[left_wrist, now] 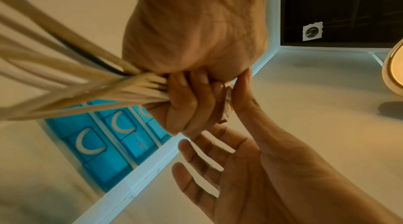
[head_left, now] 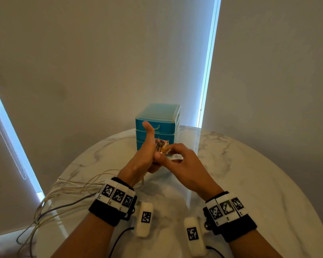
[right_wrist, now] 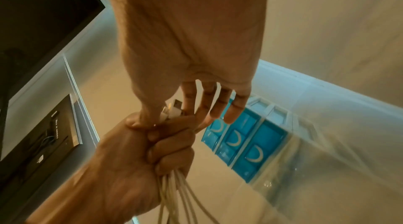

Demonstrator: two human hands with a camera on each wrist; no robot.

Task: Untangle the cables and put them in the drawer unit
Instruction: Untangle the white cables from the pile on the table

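Observation:
My left hand grips a bundle of several cream cables and one dark cable just below their plugs, thumb pointing up. The plug ends stick out above the fist. My right hand pinches one plug between thumb and forefinger, its other fingers spread straight. The cables trail left from the left fist across the table and over its edge. The blue drawer unit stands right behind the hands, all three drawers shut.
The round marble table ends close to the wall blinds behind the drawer unit. White tagged blocks with black leads lie by my wrists. A bead chain hangs at the left window.

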